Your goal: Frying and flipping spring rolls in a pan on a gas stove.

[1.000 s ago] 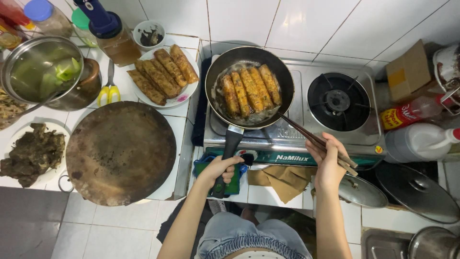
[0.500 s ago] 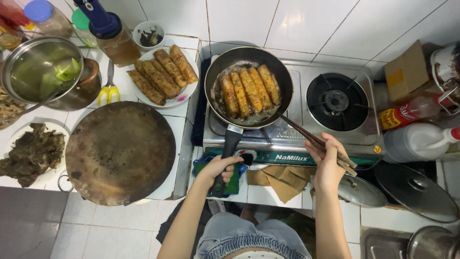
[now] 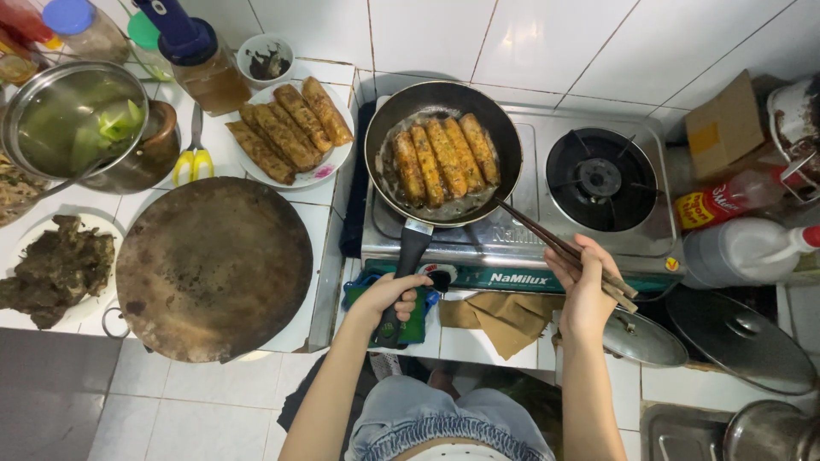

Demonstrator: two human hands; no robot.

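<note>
A black frying pan [image 3: 389,128] sits on the left burner of a two-burner gas stove [image 3: 521,239], with several golden fried rolls [image 3: 444,158] side by side in oil. My left hand [image 3: 389,297] is closed around the end of the pan's black handle [image 3: 410,252], right by the stove's black knob. My right hand [image 3: 585,290] holds dark wooden chopsticks [image 3: 555,248], whose tips rest at the pan's right rim.
A white plate of fried rolls [image 3: 286,128] stands left of the pan. Nearer me lies a big round dark lid [image 3: 213,265]. A steel pot [image 3: 73,124], a plate of dark cooked food [image 3: 55,269], bottles [image 3: 735,256] and pot lids [image 3: 739,341] crowd the counter.
</note>
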